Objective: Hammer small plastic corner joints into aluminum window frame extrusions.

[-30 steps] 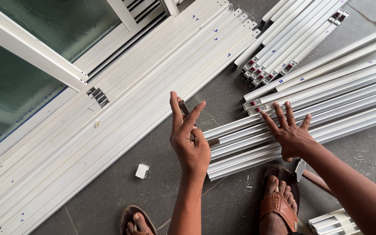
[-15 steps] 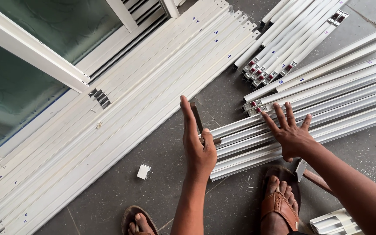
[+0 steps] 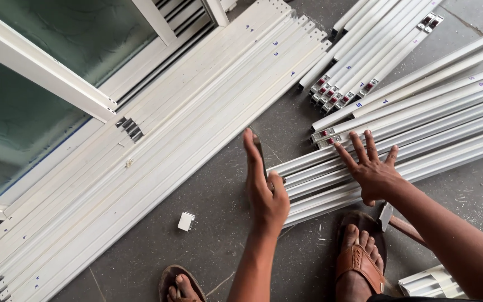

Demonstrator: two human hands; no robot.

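Observation:
A bundle of white metal profiles (image 3: 331, 179) lies on the grey floor in front of me. My left hand (image 3: 264, 187) stands edge-on with straight fingers against the bundle's near ends, thumb on top. A thin dark piece (image 3: 259, 146) shows behind its palm; whether the hand holds it is unclear. My right hand (image 3: 371, 170) lies flat on top of the profiles, fingers spread, holding nothing.
More white profiles lie in a long stack (image 3: 157, 151) to the left and in stacks (image 3: 364, 50) at the upper right. A glazed window frame (image 3: 34, 106) fills the left. A hammer (image 3: 388, 215) and a small white piece (image 3: 185, 221) lie by my sandalled feet (image 3: 359, 263).
My left hand turned from spread fingers to a flat edge and moved right against the profile ends. My right hand stayed on the profiles.

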